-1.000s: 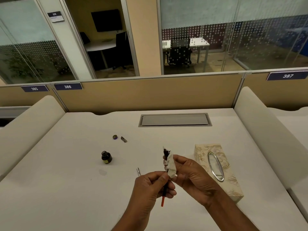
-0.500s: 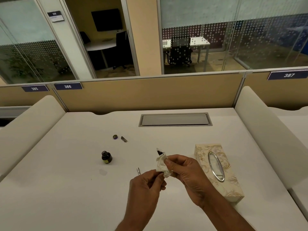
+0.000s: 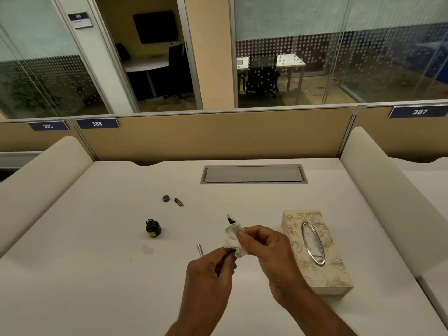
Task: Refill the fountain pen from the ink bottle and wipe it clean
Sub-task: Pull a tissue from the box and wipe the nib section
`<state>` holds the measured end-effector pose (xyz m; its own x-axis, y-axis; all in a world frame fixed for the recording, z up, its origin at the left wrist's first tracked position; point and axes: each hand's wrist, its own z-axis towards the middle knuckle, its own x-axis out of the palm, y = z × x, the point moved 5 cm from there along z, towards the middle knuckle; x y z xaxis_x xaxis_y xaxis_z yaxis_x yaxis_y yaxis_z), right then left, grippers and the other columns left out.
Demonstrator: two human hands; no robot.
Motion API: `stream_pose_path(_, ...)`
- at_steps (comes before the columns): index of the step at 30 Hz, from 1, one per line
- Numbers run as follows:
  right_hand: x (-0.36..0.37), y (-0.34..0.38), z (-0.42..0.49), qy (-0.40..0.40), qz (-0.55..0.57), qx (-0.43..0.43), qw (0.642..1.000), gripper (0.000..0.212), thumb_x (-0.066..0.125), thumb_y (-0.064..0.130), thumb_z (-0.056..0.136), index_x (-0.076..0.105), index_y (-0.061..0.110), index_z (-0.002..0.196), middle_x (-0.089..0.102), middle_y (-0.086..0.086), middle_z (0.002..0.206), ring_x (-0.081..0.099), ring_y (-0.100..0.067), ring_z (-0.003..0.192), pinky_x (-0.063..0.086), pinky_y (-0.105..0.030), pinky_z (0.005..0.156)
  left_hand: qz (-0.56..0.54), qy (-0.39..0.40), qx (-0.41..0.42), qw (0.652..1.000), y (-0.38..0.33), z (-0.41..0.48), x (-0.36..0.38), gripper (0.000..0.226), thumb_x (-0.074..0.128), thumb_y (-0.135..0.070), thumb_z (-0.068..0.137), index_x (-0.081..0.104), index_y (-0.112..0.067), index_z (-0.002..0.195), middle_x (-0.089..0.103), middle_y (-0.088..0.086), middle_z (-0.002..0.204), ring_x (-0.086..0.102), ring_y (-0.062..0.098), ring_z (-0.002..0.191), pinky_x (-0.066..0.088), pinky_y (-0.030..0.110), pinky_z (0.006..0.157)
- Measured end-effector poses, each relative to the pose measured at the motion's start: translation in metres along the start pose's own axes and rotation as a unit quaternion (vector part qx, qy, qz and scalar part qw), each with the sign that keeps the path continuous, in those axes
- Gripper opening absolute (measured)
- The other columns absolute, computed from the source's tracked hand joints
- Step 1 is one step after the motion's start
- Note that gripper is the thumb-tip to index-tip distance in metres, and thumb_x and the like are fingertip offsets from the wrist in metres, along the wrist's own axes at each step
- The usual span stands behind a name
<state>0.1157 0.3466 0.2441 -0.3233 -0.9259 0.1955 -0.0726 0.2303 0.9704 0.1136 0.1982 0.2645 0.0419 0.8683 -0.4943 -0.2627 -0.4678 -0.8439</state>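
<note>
At frame centre, the left hand pinches the fountain pen while the right hand has slid its pinched tissue down from the nib, so wiping looks well underway, ink bottle left open.

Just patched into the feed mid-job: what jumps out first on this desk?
The two hands at centre front: the right hand pinches a crumpled tissue around the pen held by the left hand. Left of them stands the uncapped ink bottle; a patterned tissue box lies to the right.
</note>
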Motion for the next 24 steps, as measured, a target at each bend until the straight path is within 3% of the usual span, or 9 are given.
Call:
stream_pose_path(3, 0.0, 0.0, -0.002, -0.015, -0.056, -0.021, 0.998, 0.007, 0.076, 0.024, 0.087, 0.079, 0.018, 0.084, 0.079, -0.002, 0.084, 0.072, -0.016, 0.085, 0.057, -0.035, 0.086, 0.018, -0.012, 0.008, 1.0, 0.003, 0.0, -0.002, 0.026, 0.073, -0.008, 0.088, 0.081, -0.03, 0.098, 0.073, -0.024, 0.069, 0.072, 0.004, 0.066, 0.056, 0.016, 0.063)
stream_pose_path(7, 0.001, -0.004, -0.003, -0.048, -0.086, -0.026, 0.995, 0.007, 0.075, 0.019, 0.088, 0.078, 0.018, 0.081, 0.078, 0.001, 0.079, 0.069, -0.005, 0.074, 0.054, -0.026, 0.074, 0.03, -0.013, 0.011, 0.999, 0.005, -0.002, -0.001, 0.023, 0.075, -0.012, 0.087, 0.081, -0.03, 0.101, 0.073, -0.026, 0.077, 0.072, 0.012, 0.066, 0.057, 0.026, 0.063)
stream_pose_path(13, 0.005, -0.007, -0.001, -0.057, -0.096, -0.042, 0.993, 0.008, 0.073, 0.015, 0.089, 0.077, 0.017, 0.082, 0.078, -0.001, 0.08, 0.072, -0.016, 0.079, 0.058, -0.028, 0.076, 0.019, -0.006, -0.013, 1.0, 0.007, -0.002, -0.003, 0.025, 0.073, -0.012, 0.089, 0.08, -0.033, 0.1, 0.072, -0.028, 0.078, 0.072, 0.015, 0.067, 0.058, 0.028, 0.065)
stream_pose_path(17, 0.006, -0.006, 0.001, -0.043, -0.067, -0.034, 0.996, 0.01, 0.073, 0.013, 0.089, 0.078, 0.015, 0.081, 0.077, -0.005, 0.08, 0.071, -0.021, 0.081, 0.058, -0.036, 0.081, -0.011, 0.018, -0.037, 0.999, 0.005, 0.0, -0.006, 0.04, 0.071, -0.013, 0.091, 0.069, -0.053, 0.089, 0.074, -0.023, 0.074, 0.073, 0.009, 0.07, 0.059, 0.022, 0.068)
stream_pose_path(22, 0.008, -0.009, 0.0, -0.05, -0.043, -0.026, 0.997, 0.009, 0.074, 0.013, 0.088, 0.078, 0.014, 0.081, 0.078, -0.008, 0.081, 0.072, -0.032, 0.088, 0.058, -0.039, 0.084, -0.03, 0.022, -0.062, 0.997, 0.009, -0.001, -0.007, 0.023, 0.071, -0.015, 0.091, 0.079, -0.036, 0.096, 0.076, -0.018, 0.072, 0.073, 0.008, 0.07, 0.06, 0.023, 0.069)
stream_pose_path(24, 0.009, -0.011, -0.001, -0.054, -0.021, -0.016, 0.998, 0.009, 0.073, 0.012, 0.089, 0.078, 0.012, 0.082, 0.078, -0.01, 0.083, 0.072, -0.029, 0.085, 0.058, -0.037, 0.082, -0.053, 0.026, -0.09, 0.994, 0.011, -0.003, -0.006, 0.025, 0.071, -0.016, 0.091, 0.076, -0.041, 0.09, 0.077, -0.015, 0.071, 0.074, 0.008, 0.069, 0.061, 0.024, 0.071)
